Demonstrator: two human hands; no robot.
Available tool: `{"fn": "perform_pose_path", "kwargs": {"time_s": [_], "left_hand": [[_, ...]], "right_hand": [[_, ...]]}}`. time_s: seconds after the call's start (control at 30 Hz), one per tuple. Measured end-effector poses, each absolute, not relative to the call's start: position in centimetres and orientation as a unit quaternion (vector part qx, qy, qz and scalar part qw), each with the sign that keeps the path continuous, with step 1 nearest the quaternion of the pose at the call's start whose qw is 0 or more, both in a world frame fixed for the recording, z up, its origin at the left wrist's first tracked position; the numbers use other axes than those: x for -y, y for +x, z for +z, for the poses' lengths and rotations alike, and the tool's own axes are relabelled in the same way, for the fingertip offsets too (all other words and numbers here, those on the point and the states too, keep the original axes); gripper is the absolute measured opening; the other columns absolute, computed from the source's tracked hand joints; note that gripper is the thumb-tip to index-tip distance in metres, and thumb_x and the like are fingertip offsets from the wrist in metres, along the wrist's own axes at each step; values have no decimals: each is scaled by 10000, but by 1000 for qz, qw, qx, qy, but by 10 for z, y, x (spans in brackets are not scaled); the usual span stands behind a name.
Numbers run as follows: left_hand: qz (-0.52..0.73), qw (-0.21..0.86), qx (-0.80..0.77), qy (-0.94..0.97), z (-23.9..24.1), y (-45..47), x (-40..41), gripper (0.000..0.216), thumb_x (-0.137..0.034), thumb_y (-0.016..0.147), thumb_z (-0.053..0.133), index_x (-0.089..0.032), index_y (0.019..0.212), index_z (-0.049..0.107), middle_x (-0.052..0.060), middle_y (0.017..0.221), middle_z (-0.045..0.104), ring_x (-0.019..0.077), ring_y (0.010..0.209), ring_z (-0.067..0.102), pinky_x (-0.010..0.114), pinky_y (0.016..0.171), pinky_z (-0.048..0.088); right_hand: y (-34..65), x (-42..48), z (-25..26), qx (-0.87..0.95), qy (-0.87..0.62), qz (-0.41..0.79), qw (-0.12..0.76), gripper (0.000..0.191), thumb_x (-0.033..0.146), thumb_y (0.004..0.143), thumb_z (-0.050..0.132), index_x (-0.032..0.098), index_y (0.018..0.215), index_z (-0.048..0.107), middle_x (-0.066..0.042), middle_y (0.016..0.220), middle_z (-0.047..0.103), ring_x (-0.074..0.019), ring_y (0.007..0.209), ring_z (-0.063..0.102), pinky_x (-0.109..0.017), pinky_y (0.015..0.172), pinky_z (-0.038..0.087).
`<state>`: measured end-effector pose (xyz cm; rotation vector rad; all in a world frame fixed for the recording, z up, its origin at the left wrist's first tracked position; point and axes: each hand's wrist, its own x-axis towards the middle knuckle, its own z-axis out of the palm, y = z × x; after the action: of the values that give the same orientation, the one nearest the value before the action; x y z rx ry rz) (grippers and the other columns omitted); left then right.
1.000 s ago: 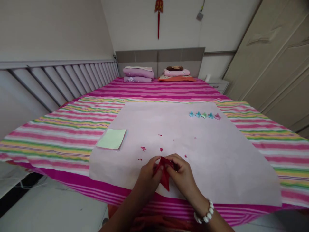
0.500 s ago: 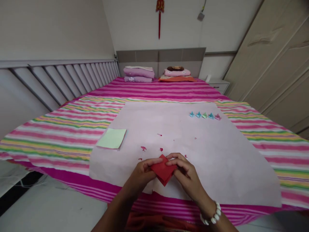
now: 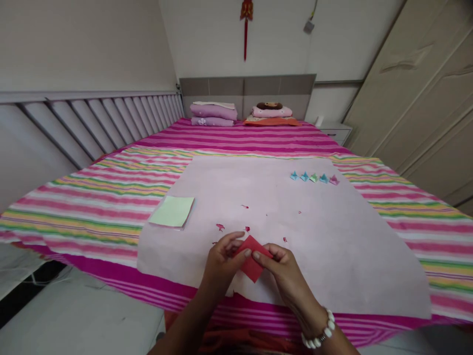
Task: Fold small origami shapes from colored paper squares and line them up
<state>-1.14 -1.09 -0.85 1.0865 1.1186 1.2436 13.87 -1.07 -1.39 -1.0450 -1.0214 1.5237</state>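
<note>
Between my two hands is a folded square of red origami paper [image 3: 253, 270], turned so that one corner points towards me. My left hand [image 3: 224, 256] grips its left side, thumb on top and fingers behind the paper. On the other side my right hand [image 3: 284, 266] pinches it, its thumb also on the upper face. Both thumb tips lie close together near the middle of the paper. The fingers behind it are partly hidden. Small red paper scraps [image 3: 220, 227] lie scattered on the white sheet [image 3: 295, 276] around my hands.
A stack of square paper [image 3: 172, 212], light green on top, lies at the left of the sheet. Several small folded paper pieces [image 3: 314, 178] stand in a row at the far right. The sheet covers a striped bedspread [image 3: 92, 207]. Folded bedding [image 3: 213, 113] sits by the headboard.
My thumbs have moved onto the upper face of the red paper and closer together. Its lower corner, which showed parted layers, now looks flat.
</note>
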Motion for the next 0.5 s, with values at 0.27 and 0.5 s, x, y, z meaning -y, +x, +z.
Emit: {"fn": "perform_pose_path", "kwargs": {"time_s": [0.27, 0.5], "left_hand": [[468, 530, -503, 497, -2, -12, 0, 289, -353, 739, 667, -147, 554, 583, -42, 517, 489, 101, 530, 426, 232, 529, 333], [470, 530, -502, 497, -8, -21, -1, 267, -353, 733, 669, -151, 581, 585, -31, 556, 502, 116, 575, 431, 246, 576, 342]], "right_hand": [[139, 11, -14, 461, -442, 614, 464, 322, 391, 643, 789, 165, 536, 585, 54, 486, 493, -93, 479, 385, -239, 492, 286], [149, 4, -13, 407, -448, 618, 502, 240, 344, 603, 826, 166, 591, 666, 15, 545, 631, -110, 500, 501, -247, 523, 380]]}}
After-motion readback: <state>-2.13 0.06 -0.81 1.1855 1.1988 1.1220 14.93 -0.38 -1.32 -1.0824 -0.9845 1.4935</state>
